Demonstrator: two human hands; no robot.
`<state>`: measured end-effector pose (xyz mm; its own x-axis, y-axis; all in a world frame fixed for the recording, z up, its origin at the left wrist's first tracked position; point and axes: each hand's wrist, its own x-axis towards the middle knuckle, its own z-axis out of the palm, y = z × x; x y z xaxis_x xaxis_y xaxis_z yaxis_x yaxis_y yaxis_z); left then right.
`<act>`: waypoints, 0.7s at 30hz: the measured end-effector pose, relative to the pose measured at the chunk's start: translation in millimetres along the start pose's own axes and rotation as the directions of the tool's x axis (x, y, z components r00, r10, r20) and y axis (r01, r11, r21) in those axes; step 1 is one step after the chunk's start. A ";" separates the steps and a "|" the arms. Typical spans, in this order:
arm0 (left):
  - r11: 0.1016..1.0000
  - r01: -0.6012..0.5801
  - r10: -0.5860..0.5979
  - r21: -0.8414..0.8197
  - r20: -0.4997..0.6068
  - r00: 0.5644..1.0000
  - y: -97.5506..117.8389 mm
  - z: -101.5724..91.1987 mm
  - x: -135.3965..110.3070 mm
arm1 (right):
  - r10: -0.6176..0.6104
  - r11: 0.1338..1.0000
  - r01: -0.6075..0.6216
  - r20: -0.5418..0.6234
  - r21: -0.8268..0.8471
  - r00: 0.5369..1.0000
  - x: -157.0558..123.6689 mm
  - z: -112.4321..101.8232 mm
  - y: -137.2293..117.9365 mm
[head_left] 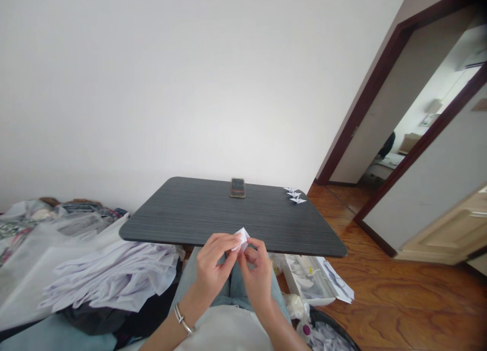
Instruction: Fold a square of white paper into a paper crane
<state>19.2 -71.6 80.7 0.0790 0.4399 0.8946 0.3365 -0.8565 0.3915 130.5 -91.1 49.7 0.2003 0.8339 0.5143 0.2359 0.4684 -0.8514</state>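
"As the folded white paper point(243, 234) is mostly covered, where exactly does it sit?"

"Midway between the left hand point(216, 257) and the right hand point(257, 270), about over the near edge of the worktop point(171, 209), one peak pointing toward the wall point(228, 87)."

"Which hand is nearer?"

"Neither; both touch it. The left hand pinches its left side, lapping over the face. The right hand grasps the lower right edge between thumb and fingertips."

"Its long axis?"

"Too covered to tell."

"And farther out?"

"A dark phone-like slab point(238, 187) lies beyond it near the far edge, and three white paper birds point(298, 201) line up by the far right corner. Left of the worktop is a heap of white sheets point(110, 275), paper or cloth, I can't tell; below its right side, a white box point(294, 285)."
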 end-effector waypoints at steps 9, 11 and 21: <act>0.999 -0.035 0.035 -0.015 0.027 0.999 4.4 -3.0 0.9 | -0.032 0.999 0.032 0.006 0.019 0.999 1.1 -1.6 0.8; 0.999 -0.025 0.025 -0.023 0.016 1.000 5.2 -2.9 -0.1 | -0.024 1.000 0.024 0.007 0.015 1.000 0.7 -1.6 1.7; 1.000 -0.013 0.014 -0.011 0.006 1.000 0.4 -1.1 -4.8 | -0.021 1.000 0.021 -0.026 -0.014 0.999 1.1 -0.8 3.4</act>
<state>17.9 -74.4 76.8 0.0888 0.4298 0.8986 0.3247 -0.8653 0.3818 132.2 -88.8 47.4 0.2201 0.8159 0.5346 0.2531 0.4815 -0.8391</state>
